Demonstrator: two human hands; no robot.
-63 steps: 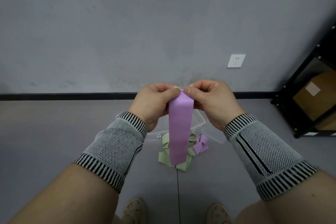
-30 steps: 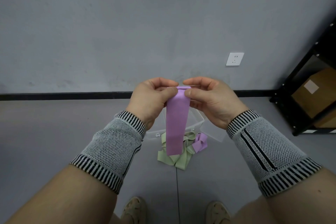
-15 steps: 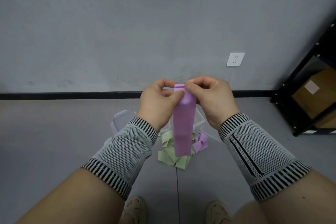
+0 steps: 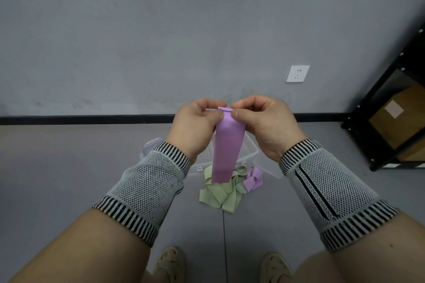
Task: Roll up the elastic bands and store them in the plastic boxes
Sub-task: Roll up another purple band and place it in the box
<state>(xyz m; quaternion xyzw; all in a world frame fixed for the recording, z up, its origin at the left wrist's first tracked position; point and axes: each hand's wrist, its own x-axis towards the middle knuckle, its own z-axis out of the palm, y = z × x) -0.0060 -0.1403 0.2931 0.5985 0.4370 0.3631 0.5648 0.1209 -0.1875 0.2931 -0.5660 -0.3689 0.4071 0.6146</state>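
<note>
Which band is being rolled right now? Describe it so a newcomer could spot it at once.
Start at the grey wall's black baseboard; just before it, left hand and right hand pinch the top of the purple band. It hangs flat and straight, unlike the crumpled green bands and small purple band on the floor.

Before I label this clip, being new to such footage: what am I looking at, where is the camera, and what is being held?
This is one view from a camera worn on a person's head, looking down past their arms. The left hand and right hand pinch the top of a purple band, whose top edge looks curled over as a roll begins; the rest hangs free. On the floor lie green bands, another purple band and a clear plastic box. A shelf stands at right.
</note>
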